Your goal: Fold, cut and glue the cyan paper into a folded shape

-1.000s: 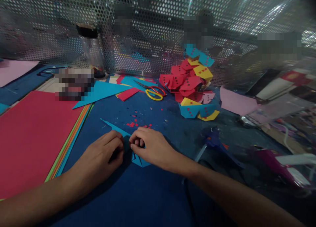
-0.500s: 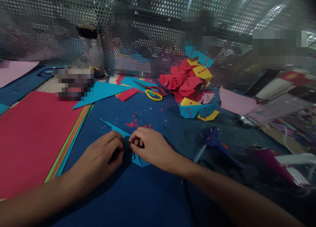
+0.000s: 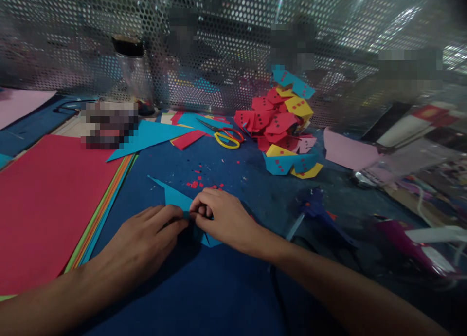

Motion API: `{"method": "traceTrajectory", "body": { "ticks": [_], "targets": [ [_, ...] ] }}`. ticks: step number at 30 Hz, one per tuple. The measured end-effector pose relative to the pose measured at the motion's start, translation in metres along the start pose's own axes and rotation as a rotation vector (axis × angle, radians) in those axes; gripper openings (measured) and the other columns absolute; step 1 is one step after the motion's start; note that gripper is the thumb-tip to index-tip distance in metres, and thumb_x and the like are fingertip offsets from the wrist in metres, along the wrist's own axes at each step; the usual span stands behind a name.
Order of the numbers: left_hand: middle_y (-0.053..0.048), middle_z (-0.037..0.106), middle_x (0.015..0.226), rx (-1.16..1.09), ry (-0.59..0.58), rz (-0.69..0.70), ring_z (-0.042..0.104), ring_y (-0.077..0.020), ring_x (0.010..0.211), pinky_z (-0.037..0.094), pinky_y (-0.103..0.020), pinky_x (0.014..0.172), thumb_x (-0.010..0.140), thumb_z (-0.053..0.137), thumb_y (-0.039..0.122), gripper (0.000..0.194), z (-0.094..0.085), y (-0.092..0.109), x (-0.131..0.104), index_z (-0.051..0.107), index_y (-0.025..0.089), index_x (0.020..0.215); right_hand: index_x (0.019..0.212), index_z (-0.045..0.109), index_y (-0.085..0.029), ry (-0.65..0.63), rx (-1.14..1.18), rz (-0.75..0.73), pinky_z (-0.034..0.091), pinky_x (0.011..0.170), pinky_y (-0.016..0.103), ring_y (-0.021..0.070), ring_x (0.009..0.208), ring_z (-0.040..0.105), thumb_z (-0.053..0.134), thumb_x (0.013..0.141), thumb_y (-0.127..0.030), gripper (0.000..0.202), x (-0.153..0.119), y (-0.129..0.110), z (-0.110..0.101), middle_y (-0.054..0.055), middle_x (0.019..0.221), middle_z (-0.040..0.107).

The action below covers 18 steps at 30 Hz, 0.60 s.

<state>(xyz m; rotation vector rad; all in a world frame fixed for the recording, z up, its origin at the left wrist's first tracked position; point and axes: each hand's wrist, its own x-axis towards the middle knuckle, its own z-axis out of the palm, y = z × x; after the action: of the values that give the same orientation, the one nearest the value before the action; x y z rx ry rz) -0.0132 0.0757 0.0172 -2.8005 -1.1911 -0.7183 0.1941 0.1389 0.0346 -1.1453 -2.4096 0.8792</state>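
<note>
A cut piece of blue paper lies on the dark blue tabletop, a narrow tip pointing to the far left. My right hand covers its right part, fingers curled and pinched on it. From the left, my left hand has its thumb and fingertips brought together on the paper's edge, close against the right fingertips. Below the right hand a lower corner of the paper shows, with dark slits or gaps. The exact grip of the fingertips is partly hidden. Small red paper bits are scattered just beyond.
Left lies a stack of coloured sheets, red sheet on top. Beyond are scissors, a large blue paper triangle and a pile of dotted paper pieces. Right are a blue glue gun and a magenta tool. Perforated metal stands behind.
My left hand has moved right, its fingertips closing on the paper beside the right fingers. The right hand and the paper have hardly moved.
</note>
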Motion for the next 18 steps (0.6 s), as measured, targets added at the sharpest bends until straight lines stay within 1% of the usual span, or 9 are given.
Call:
{"method": "traceTrajectory", "body": {
  "ticks": [3, 5, 8, 14, 18],
  "targets": [
    [-0.010, 0.070, 0.100, 0.037, -0.009, 0.037, 0.068, -0.0211, 0.078, 0.058, -0.033, 0.063, 0.104, 0.036, 0.012, 0.031, 0.0006, -0.0008, -0.0015, 0.065, 0.012, 0.113, 0.083, 0.067, -0.020, -0.004, 0.002, 0.004, 0.037, 0.071, 0.025, 0.0104, 0.074, 0.055, 0.064, 0.080, -0.008, 0.013, 0.0000, -0.0011, -0.0010, -0.004, 0.078, 0.062],
    [-0.010, 0.070, 0.099, 0.065, -0.024, 0.048, 0.068, -0.0213, 0.079, 0.058, -0.033, 0.063, 0.103, 0.035, 0.010, 0.033, 0.0002, -0.0007, -0.0019, 0.065, 0.011, 0.114, 0.083, 0.067, -0.020, -0.005, -0.002, 0.007, 0.037, 0.071, 0.025, 0.0104, 0.075, 0.055, 0.065, 0.080, -0.008, 0.013, 0.0000, -0.0018, -0.0017, -0.004, 0.078, 0.062],
    [-0.010, 0.070, 0.098, 0.090, -0.032, 0.056, 0.068, -0.0204, 0.079, 0.057, -0.032, 0.063, 0.102, 0.033, 0.007, 0.035, -0.0015, 0.0003, -0.0022, 0.066, 0.012, 0.112, 0.083, 0.067, -0.020, -0.007, -0.004, 0.011, 0.037, 0.071, 0.025, 0.0103, 0.074, 0.055, 0.065, 0.081, -0.008, 0.012, -0.0001, -0.0024, -0.0020, -0.004, 0.078, 0.062],
    [-0.009, 0.071, 0.101, 0.109, -0.033, 0.078, 0.066, -0.0197, 0.079, 0.056, -0.032, 0.068, 0.101, 0.035, 0.006, 0.035, -0.0028, 0.0017, -0.0024, 0.067, 0.012, 0.112, 0.082, 0.067, -0.020, 0.003, -0.003, 0.009, 0.037, 0.071, 0.025, 0.0102, 0.074, 0.055, 0.067, 0.080, -0.008, 0.012, -0.0009, -0.0017, 0.0001, -0.004, 0.078, 0.062],
    [-0.010, 0.071, 0.100, 0.117, -0.080, 0.090, 0.066, -0.0214, 0.080, 0.057, -0.034, 0.067, 0.099, 0.034, 0.004, 0.037, -0.0061, 0.0028, -0.0005, 0.067, 0.011, 0.114, 0.082, 0.066, -0.020, 0.011, -0.013, 0.011, 0.037, 0.072, 0.026, 0.0104, 0.075, 0.055, 0.068, 0.081, -0.009, 0.012, -0.0014, -0.0025, 0.0001, -0.004, 0.079, 0.062]
  ]
}}
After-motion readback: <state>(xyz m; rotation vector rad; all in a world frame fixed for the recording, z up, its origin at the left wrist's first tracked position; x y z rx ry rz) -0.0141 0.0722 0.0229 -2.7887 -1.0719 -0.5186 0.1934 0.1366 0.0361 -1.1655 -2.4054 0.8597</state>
